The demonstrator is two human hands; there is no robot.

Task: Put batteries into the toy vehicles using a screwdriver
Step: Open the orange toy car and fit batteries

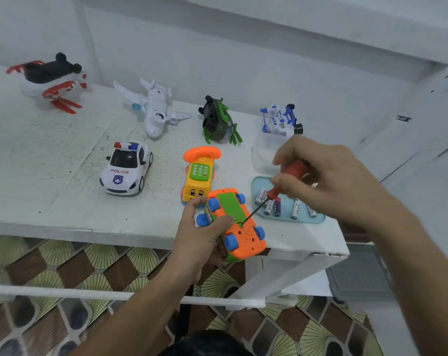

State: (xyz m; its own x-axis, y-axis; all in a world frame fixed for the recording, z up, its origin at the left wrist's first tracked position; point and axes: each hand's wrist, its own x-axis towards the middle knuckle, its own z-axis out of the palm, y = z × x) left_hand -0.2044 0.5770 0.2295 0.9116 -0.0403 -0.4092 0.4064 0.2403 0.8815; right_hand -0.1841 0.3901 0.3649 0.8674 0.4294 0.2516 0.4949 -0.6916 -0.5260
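Note:
My left hand (203,237) grips an orange toy car (239,227) turned upside down at the table's front edge, blue wheels up and a green battery cover on its underside. My right hand (325,176) holds a red-handled screwdriver (282,185). Its thin shaft slants down and its tip sits at the near end of the green cover. Several batteries (284,205) lie on a light blue tray (260,182) just right of the car.
On the white table (50,163) stand a police car (126,170), a yellow phone toy (198,176), a white plane (153,109), a dark green toy (219,122), a blue-and-white toy (280,119), a red-and-black toy (50,80) and a clear container (264,154).

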